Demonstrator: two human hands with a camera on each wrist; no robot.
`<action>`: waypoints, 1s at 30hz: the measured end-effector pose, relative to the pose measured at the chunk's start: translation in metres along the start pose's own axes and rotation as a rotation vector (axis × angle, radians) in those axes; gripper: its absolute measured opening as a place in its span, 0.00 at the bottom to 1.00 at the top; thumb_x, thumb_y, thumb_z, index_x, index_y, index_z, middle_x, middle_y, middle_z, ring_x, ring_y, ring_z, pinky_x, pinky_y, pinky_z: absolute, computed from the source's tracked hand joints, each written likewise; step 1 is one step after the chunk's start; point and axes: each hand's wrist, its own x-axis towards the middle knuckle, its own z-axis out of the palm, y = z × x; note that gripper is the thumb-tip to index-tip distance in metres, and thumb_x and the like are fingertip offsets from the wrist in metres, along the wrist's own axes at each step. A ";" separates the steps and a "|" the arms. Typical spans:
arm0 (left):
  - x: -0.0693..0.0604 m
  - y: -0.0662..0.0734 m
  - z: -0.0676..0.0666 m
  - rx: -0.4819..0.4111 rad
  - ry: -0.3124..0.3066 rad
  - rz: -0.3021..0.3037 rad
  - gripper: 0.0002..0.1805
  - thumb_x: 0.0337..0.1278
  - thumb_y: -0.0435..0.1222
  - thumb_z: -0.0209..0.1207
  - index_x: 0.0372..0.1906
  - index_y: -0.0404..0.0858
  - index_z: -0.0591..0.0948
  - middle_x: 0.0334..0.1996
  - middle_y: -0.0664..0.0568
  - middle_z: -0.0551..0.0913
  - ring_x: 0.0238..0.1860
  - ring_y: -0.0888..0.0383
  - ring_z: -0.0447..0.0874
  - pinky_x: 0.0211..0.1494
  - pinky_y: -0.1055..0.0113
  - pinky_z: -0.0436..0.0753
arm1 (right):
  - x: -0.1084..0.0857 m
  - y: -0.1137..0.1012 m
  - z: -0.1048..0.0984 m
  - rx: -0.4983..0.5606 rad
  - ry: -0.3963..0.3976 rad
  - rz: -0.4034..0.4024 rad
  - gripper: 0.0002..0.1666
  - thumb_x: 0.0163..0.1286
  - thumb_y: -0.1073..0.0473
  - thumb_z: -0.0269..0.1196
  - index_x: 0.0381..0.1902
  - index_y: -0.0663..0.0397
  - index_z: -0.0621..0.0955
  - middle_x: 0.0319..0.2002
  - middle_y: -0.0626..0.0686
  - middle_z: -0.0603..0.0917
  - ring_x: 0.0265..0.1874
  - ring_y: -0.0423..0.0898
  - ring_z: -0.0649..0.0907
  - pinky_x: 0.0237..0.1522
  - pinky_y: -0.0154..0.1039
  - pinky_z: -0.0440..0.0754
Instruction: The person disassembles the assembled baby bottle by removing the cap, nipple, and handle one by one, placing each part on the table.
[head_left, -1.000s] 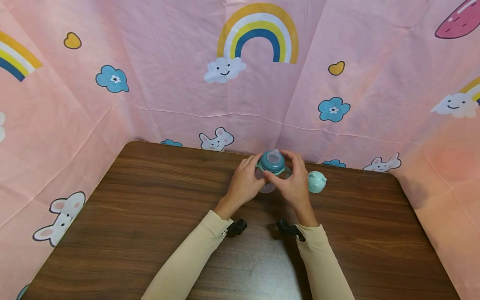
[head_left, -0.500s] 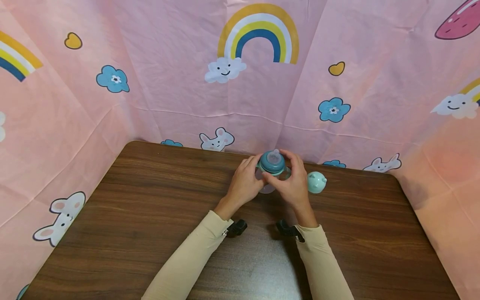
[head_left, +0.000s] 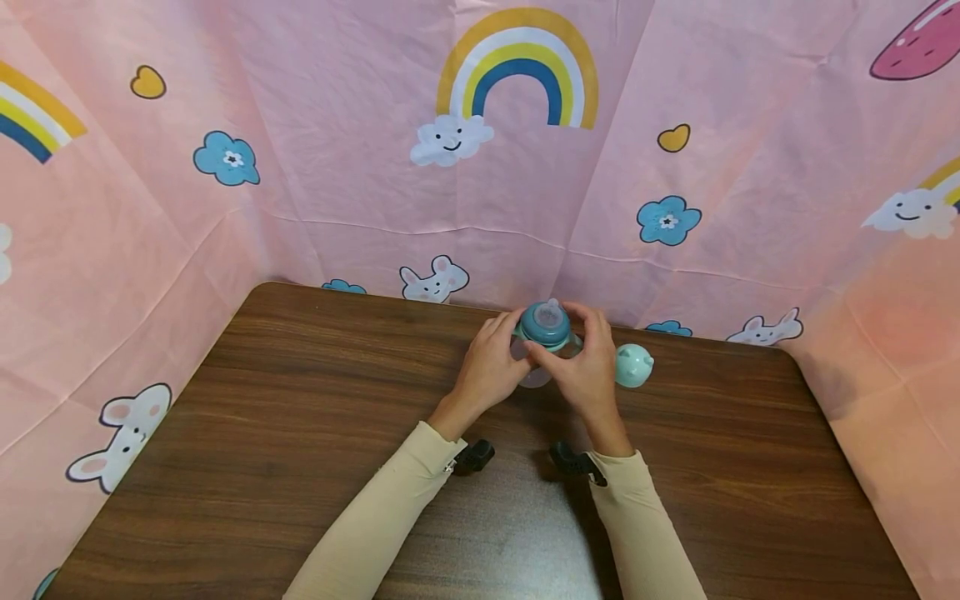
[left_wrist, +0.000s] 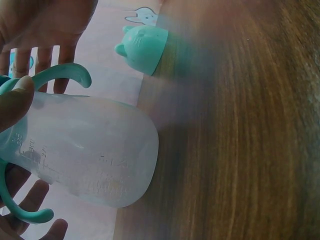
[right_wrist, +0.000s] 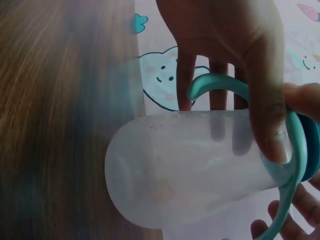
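Observation:
A feeding bottle (head_left: 535, 380) with a translucent body stands upright near the table's far edge. Its teal collar (head_left: 545, 330) carries a clear teat (head_left: 550, 313), and two curved mint handles (right_wrist: 217, 81) branch off below the collar. From the left, my left hand (head_left: 486, 365) grips the upper body, with its thumb (right_wrist: 276, 142) in front and fingers behind. My right hand (head_left: 587, 371) curls round the collar area from the right, its thumb (left_wrist: 19, 97) across the front. A mint animal-shaped cap (head_left: 633, 365) with small ears sits just right of the right hand.
The brown wood-grain table (head_left: 300, 433) has a pink patterned cloth (head_left: 517, 192) hanging behind it and on both sides. A black strap mount (head_left: 472, 457) sits on the left wrist, another mount (head_left: 573, 458) on the right.
My right hand has shifted very slightly around the collar. The left hand, the bottle and the cap stay practically where they were.

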 end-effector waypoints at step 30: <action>0.001 0.001 -0.001 -0.004 -0.004 -0.007 0.37 0.65 0.35 0.76 0.76 0.30 0.76 0.66 0.41 0.84 0.68 0.40 0.80 0.70 0.42 0.80 | -0.002 -0.002 0.006 -0.088 0.038 -0.006 0.48 0.55 0.53 0.89 0.67 0.64 0.80 0.58 0.64 0.82 0.58 0.67 0.78 0.60 0.63 0.77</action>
